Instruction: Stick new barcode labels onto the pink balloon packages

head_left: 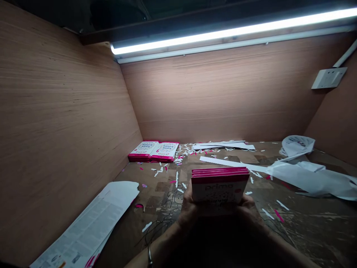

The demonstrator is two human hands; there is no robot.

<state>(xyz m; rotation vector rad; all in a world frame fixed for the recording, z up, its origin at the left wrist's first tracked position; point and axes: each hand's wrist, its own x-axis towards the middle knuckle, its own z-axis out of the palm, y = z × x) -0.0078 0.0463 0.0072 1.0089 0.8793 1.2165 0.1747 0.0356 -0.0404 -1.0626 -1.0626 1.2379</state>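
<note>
Near the middle of the worktop (320, 227), a bundle of pink-edged "prima" packets (220, 190) is held upright between the left hand (187, 208) and the right hand (248, 205). Its stepped top edges suggest about five packets, though the overlap prevents a sure count. Each hand closes on one side edge, probably to keep the packets together and level. The fingers look curled around the sides; how they press behind and below is too dark to tell. One bracelet (150, 256) circles the left wrist.

Thin dark strands lie left of the hands, too tangled to count. Far left, two stacks of matching "happy birthday" packets (153, 152) sit side by side, faces up, apparently squared into the corner to save room; their layers cannot be counted. Near left, a fanned pile of large printed sheets (90, 219) lies along the side wall, at least two deep.

Beyond the bundle, one long white strip (234, 162) runs toward two visible masses of loose paper at the right: a curled sheet (298, 145) and a crumpled white sheet (312, 178). At the far middle lie at least two flat white strips (223, 146). Dozens of white and pink scraps (146, 226) are scattered around, likely trimmings. One tube light (237, 34) shines overhead.
</note>
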